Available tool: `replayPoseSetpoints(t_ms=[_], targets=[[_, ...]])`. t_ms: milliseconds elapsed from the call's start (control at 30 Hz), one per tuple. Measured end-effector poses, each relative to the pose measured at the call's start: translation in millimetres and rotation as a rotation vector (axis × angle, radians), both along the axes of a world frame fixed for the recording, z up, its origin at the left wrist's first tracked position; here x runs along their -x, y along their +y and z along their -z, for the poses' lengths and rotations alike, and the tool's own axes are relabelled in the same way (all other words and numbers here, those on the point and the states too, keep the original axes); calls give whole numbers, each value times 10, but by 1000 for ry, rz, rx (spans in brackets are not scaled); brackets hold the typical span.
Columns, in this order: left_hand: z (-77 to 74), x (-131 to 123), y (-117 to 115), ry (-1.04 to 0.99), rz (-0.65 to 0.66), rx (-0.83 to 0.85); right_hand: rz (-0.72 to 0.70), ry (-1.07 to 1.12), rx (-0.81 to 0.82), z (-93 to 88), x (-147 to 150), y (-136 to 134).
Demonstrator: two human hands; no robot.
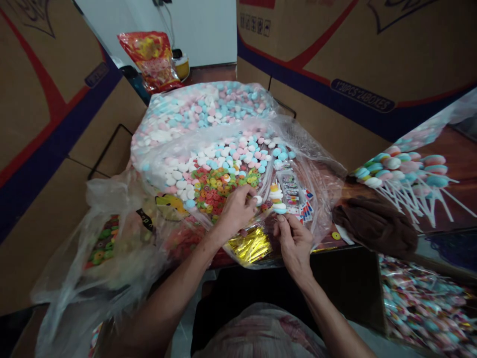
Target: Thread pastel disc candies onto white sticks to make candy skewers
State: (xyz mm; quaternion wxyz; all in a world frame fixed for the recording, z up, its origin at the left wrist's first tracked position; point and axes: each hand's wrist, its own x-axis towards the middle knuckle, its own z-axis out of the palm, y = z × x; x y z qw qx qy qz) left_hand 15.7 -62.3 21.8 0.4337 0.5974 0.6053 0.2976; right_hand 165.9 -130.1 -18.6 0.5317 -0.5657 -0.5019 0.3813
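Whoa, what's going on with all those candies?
A person's right hand holds the bottom of a small upright stack of candies. Their left hand pinches a white candy to the left of it. Loose pastel candies spread out beyond, and candies on sticks lie off to the right.

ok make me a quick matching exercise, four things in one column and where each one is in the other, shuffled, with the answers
1. candy stack
2. gold strips
3. brown cloth
4. red packet

A. at the back, left of centre
B. on the right, near the candies on white sticks
C. at the fingertips of the right hand
D. front and centre, close to the person

Pairs: 1-C, 2-D, 3-B, 4-A
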Motion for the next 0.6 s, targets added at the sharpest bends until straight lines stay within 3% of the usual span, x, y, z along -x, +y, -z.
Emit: replayPoseSetpoints(t_ms=[167,367,600], targets=[[73,43,177,146,111,-126,-9,8,12,2,6,5],[71,-46,154,469,217,-206,-10,-13,6,-21,3,10],[145,-57,35,445,293,-282,-10,-15,14,-19,6,10]])
